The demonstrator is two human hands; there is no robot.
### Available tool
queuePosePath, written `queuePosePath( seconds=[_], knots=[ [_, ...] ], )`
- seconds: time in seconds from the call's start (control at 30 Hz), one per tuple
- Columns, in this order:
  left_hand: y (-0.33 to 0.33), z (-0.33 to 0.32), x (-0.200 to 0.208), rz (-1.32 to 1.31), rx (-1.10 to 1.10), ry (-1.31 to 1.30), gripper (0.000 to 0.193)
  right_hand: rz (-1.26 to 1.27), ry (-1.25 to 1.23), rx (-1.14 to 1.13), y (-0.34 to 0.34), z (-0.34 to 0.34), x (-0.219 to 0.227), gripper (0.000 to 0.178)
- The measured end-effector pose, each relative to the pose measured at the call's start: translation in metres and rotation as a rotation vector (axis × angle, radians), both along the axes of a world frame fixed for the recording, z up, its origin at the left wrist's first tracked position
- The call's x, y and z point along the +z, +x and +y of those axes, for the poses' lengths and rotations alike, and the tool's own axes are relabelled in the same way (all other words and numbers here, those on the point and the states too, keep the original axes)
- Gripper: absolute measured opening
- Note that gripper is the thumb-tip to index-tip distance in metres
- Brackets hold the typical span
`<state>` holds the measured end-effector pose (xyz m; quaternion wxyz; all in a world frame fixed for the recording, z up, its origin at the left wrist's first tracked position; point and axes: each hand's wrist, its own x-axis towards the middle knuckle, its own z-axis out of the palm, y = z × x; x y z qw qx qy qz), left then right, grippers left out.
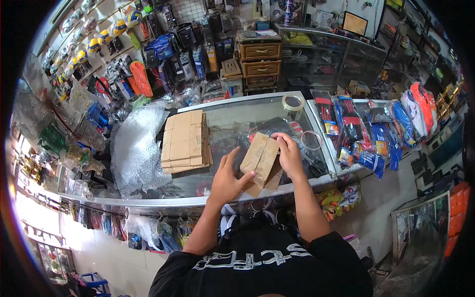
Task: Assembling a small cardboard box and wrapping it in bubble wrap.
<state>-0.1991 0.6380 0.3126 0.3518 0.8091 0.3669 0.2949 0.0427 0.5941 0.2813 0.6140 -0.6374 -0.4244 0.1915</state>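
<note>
A small brown cardboard box [260,154] is tilted above the near edge of the glass counter [237,109], with loose flaps [273,178] hanging out at its lower end. My right hand [291,157] pinches its upper right edge between thumb and fingers. My left hand [227,177] is at the box's lower left, fingers spread away from it and the thumb touching its corner. To the left lies a stack of flat cardboard pieces [184,137]. Whatever may be inside the box is hidden.
Left of the stack, bubble wrap [137,151] covers the counter. A roll of tape [293,103], a clear ring-shaped roll [311,140] and black-handled scissors [316,166] lie on the right. Packaged sports goods [356,123] cover the adjoining counter. Wooden drawers [261,68] stand behind.
</note>
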Motion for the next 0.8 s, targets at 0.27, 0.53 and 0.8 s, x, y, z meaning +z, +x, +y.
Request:
queuePosePath(
  seconds=[0.27,0.53,0.8],
  knots=[
    [0.015,0.006,-0.009,-0.097,0.065,-0.153,0.057,0.238,0.17,0.172,0.002,0.001,0.017,0.028],
    [0.028,0.027,-0.011,-0.458,-0.054,-0.245,0.059,0.123,0.283,0.08,0.012,-0.001,0.013,0.03],
    [0.027,0.043,-0.003,-0.317,-0.173,0.025,0.071,0.772,0.339,0.12,0.016,-0.01,0.022,0.04]
  ],
)
